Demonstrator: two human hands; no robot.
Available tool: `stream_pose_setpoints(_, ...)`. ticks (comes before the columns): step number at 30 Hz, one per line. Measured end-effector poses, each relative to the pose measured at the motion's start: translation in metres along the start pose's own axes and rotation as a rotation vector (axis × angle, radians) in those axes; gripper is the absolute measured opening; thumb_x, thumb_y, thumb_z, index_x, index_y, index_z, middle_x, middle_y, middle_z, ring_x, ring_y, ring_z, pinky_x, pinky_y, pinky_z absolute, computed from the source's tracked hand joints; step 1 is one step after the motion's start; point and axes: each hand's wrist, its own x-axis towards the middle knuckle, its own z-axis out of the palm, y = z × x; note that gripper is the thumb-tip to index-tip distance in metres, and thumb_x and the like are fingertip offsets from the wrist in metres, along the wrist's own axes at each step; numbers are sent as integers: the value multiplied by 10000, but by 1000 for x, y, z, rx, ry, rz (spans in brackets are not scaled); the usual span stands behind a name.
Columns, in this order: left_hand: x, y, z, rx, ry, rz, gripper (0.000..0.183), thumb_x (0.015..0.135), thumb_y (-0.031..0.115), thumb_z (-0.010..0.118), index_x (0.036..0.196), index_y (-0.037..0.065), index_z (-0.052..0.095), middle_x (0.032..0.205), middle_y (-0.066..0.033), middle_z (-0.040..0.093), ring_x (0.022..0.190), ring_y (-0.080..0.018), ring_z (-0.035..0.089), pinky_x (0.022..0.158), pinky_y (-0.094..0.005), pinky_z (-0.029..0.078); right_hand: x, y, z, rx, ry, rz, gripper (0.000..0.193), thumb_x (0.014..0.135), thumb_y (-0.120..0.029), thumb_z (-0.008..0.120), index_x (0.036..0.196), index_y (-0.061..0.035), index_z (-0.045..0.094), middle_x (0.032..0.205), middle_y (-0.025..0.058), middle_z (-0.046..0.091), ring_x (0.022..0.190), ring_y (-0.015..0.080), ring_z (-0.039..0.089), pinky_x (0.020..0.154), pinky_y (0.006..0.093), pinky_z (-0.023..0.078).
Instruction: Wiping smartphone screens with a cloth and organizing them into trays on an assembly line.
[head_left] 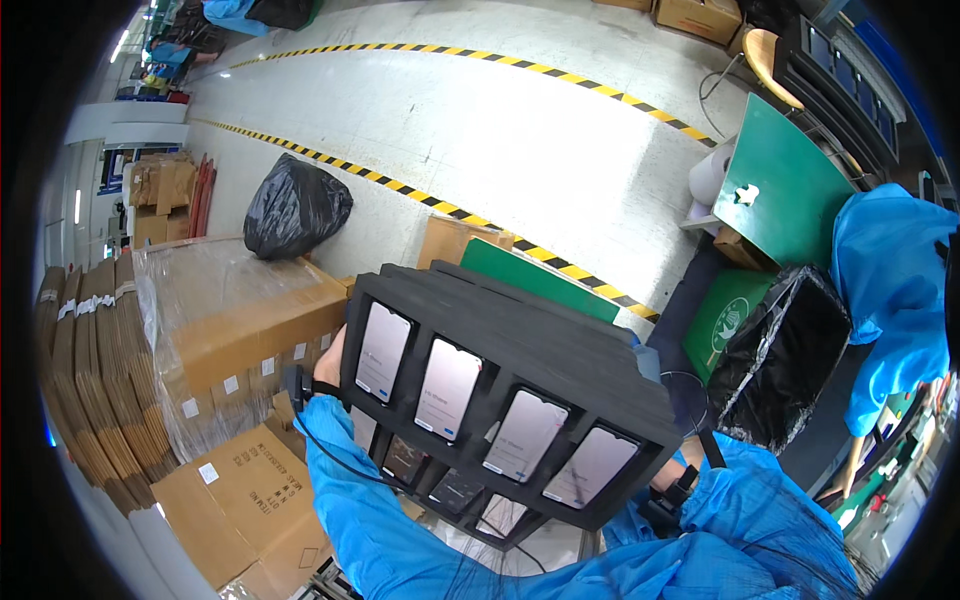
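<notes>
A stack of black foam trays point(530, 340) is tilted in front of me, between my two hands. Smartphones sit in the slots of its facing side, their screens lit pale, such as the phone point(448, 390) left of the middle. My left hand point(329, 362) grips the left end of the stack, its fingers hidden behind the foam. At the right end, my right hand point(690, 453) holds on, mostly covered by the tray. Black bands circle both wrists below blue sleeves. Under the stack, another black tray point(470, 512) holds more phones, some with dark screens.
To the left are wrapped cartons point(250, 335), a closed cardboard box point(240, 500) and flattened cartons point(95, 390). A black garbage bag point(297, 207) lies on the floor. At right stand a lined bin point(785, 355), a green table point(785, 185) and a blue-sleeved person point(890, 290).
</notes>
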Motion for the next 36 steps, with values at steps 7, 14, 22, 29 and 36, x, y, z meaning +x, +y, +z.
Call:
stream_pose_setpoints(7,0,-25,-51,1245,-202,805,430,1028,263,370,1396,43,395,1285,-95,546,1095,-191,557,934,-293,454,-24,-3,5,-79,-48,25,451,932,-431,486,1203,-87,592,1126,70,611,1018,220,569,875,351,470)
stream_pose_setpoints(14,-17,-4,49,567,-91,559,412,1010,238,425,1358,21,462,1250,-85,576,1084,-170,568,928,-285,451,-48,1,-12,-103,-48,-12,403,948,-376,500,1207,-81,591,1114,66,613,1009,210,570,868,333,470)
stream_pose_setpoints(22,43,28,-8,367,14,267,339,940,145,513,1245,-3,524,1233,-122,576,1046,-226,585,914,-306,445,-35,-6,-9,-143,-77,13,357,963,-321,515,1210,-74,591,1102,62,614,1000,200,571,860,314,470)
stream_pose_setpoints(29,32,28,-10,462,53,240,318,906,154,536,1190,12,543,1183,-116,585,1012,-231,592,885,-315,451,5,-25,7,-118,-88,29,360,963,-325,514,1209,-73,591,1099,65,615,996,199,574,858,316,472)
stream_pose_setpoints(36,40,15,-3,497,36,227,296,871,164,559,1134,28,561,1133,-110,594,977,-235,599,857,-324,457,50,-65,25,-80,-85,-71,364,962,-329,514,1207,-71,591,1096,67,616,992,197,576,855,317,475)
